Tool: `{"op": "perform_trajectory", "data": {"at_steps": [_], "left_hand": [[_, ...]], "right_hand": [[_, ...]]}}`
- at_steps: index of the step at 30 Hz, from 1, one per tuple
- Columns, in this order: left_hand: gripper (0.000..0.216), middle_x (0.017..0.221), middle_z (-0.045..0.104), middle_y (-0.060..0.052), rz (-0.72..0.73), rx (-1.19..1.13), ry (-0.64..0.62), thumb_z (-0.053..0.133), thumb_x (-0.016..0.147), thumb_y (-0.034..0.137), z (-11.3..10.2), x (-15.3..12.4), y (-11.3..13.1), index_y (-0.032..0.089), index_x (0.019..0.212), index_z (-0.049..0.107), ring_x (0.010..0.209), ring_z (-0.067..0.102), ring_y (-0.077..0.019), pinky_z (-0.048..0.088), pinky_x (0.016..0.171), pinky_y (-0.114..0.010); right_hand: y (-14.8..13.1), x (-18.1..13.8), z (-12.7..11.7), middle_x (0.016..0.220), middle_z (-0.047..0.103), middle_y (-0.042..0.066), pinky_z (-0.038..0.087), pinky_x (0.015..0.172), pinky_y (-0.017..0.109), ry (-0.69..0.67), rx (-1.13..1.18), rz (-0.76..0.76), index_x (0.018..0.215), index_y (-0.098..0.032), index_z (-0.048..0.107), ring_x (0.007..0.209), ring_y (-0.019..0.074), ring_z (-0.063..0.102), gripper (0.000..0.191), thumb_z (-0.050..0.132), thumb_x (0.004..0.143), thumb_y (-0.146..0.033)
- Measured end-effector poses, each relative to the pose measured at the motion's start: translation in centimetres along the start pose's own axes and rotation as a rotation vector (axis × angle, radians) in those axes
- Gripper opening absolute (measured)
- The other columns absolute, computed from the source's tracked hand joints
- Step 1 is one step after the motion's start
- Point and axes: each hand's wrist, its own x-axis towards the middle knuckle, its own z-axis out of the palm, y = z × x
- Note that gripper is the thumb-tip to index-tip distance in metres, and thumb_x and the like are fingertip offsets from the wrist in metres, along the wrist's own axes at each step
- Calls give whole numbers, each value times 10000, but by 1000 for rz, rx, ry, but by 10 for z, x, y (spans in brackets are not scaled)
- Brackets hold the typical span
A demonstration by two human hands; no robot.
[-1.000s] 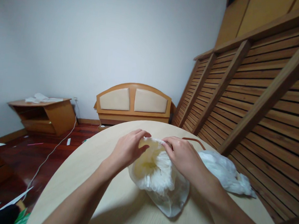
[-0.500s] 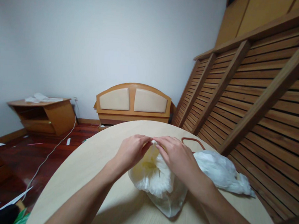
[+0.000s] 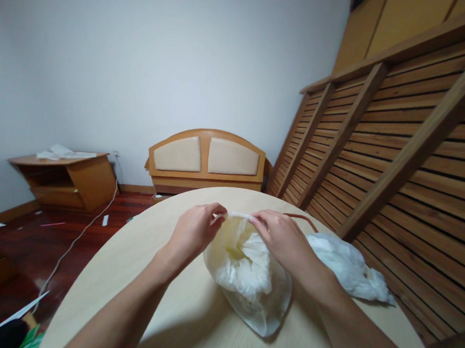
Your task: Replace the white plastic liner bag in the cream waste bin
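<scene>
A translucent white plastic bag [image 3: 260, 310] stands on the round pale table [image 3: 129, 262], its mouth facing up. Crumpled white plastic and something yellowish show inside it; what the yellowish part is I cannot make out. My left hand [image 3: 198, 230] pinches the far rim of the bag at the left. On the same rim, a short way to the right, my right hand [image 3: 278, 234] pinches too. Between the two hands the rim is drawn into a straight white band. Beyond my right forearm lies another bundled white plastic bag [image 3: 348, 263].
A brown looped handle or cord [image 3: 301, 218] lies by the table's far right edge. Wooden slatted panels [image 3: 399, 155] lean along the right. Behind the table stands a headboard [image 3: 205, 161]. A low cabinet [image 3: 66, 180] and a trailing cable [image 3: 76, 242] are at left.
My hands have moved apart sideways, from nearly touching fingertips to a gap with the rim stretched between them. The bag's mouth shows a little wider. The other bag stays in place.
</scene>
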Motion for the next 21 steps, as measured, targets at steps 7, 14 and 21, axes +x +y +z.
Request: {"op": "perform_trajectory", "data": {"at_steps": [7,14,21], "left_hand": [[298,1045,797,-80,47,-173,-67,505,987,304,5,4,-3,221,1105,765,932,749,-218,575,804,-291],[311,1104,777,-79,41,-194,-47,610,905,268,8,3,-6,208,1191,716,894,732,-206,571,802,-296],[367,1061,788,-87,-1,-91,-71,567,891,184,7,2,-6,196,1230,705,876,732,-216,548,773,-297]], "right_hand": [[2,1,0,1004,769,75,497,870,323,3,5,1,971,-179,729,954,222,707,199,545,998,-251],[5,2,2,1012,768,87,503,848,317,15,-17,6,954,-181,740,932,220,707,242,513,1006,-244],[2,-2,-10,962,778,96,499,811,301,-31,-136,64,898,-165,746,908,222,720,325,444,1016,-192]]}}
